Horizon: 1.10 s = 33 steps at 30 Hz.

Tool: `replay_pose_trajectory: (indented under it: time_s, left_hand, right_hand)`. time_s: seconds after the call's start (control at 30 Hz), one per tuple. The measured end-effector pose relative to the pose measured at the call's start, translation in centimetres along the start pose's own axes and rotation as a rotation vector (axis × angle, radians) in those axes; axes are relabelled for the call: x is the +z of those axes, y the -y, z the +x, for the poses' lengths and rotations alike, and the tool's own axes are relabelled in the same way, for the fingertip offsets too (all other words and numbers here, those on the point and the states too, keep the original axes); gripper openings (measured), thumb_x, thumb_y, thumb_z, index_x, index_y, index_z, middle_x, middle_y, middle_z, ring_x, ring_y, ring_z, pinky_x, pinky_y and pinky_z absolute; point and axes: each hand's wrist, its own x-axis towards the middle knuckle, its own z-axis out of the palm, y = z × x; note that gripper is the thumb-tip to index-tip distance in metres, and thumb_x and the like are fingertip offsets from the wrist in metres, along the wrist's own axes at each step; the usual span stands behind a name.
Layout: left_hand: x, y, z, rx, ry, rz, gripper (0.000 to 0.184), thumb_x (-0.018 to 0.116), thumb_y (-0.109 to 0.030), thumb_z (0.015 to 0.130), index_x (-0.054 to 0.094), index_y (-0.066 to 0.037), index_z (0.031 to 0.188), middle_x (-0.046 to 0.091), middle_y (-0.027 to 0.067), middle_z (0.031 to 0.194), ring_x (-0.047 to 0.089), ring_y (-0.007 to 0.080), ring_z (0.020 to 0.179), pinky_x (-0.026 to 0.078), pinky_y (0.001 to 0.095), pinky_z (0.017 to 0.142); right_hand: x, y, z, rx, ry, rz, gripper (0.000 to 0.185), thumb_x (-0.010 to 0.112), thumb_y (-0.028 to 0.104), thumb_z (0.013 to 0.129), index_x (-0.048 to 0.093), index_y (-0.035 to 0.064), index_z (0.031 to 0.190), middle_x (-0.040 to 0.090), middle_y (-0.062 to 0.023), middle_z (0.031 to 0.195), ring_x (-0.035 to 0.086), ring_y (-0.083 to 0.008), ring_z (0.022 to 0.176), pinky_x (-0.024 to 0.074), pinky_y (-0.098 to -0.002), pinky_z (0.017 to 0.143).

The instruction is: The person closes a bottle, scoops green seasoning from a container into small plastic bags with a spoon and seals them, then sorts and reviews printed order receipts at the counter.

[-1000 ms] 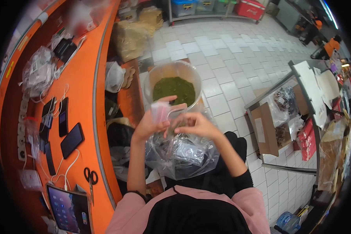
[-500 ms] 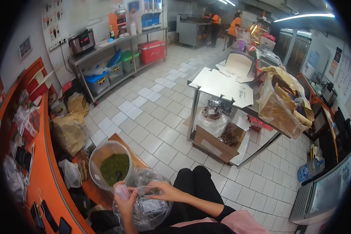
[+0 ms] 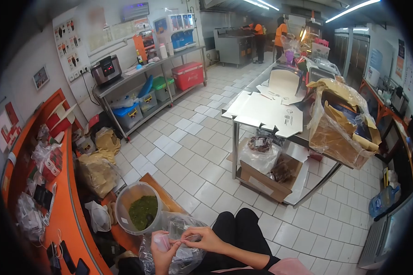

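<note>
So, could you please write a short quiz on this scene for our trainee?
1. True or false: the left hand holds the pink bundle.
2. Where is the red cooler, relative to the top of the steel table? a) on it, b) level with it, c) below it.
3. Fill in the blank: the contents of the bucket are coloured ____.

Key: 1. True; 2. c; 3. green.
</note>
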Motion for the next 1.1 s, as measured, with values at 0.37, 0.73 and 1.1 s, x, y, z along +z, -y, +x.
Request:
replay_pose_trajectory:
  time_s: [0.37, 0.73, 1.1]
  left_hand:
    - [-4.4, 0.8, -2.4, -0.139, -0.187, -0.004, 0.024, 0.068, -0.003, 0.077, 0.052, -0.005, 0.095, 0.053, 0.0025, 0.077, 0.048, 0.0083, 0.058, 0.040, 0.0243, 0.052]
    - [-7.7, 5.0, 0.5, -0.085, -0.345, -0.380, 0.024, 0.050, -0.023, 0.084, 0.052, -0.003, 0.097, 0.051, 0.0045, 0.066, 0.049, 0.0110, 0.050, 0.038, 0.0241, 0.040]
    - [6.6, 2.7, 1.5, -0.327, 0.054, -0.485, 0.029, 0.055, -0.010, 0.088, 0.051, 0.008, 0.110, 0.059, 0.0167, 0.108, 0.061, 0.0213, 0.092, 0.051, 0.0327, 0.079]
  right_hand:
    - [0.0, -1.4, 0.1, 0.154, -0.008, 0.090, 0.013, 0.066, 0.015, 0.079, 0.067, 0.0047, 0.086, 0.066, -0.0033, 0.080, 0.059, -0.0098, 0.073, 0.0463, -0.0243, 0.071]
    - [4.6, -9.0, -0.2, -0.175, 0.033, -0.407, 0.031, 0.060, 0.021, 0.086, 0.053, 0.0000, 0.106, 0.063, -0.0088, 0.092, 0.062, -0.0131, 0.077, 0.0500, -0.0259, 0.066]
    - [-1.7, -0.8, -2.9, 0.105, -0.251, -0.151, 0.013, 0.064, 0.011, 0.080, 0.061, -0.0001, 0.087, 0.058, -0.0070, 0.070, 0.053, -0.0112, 0.058, 0.0427, -0.0233, 0.053]
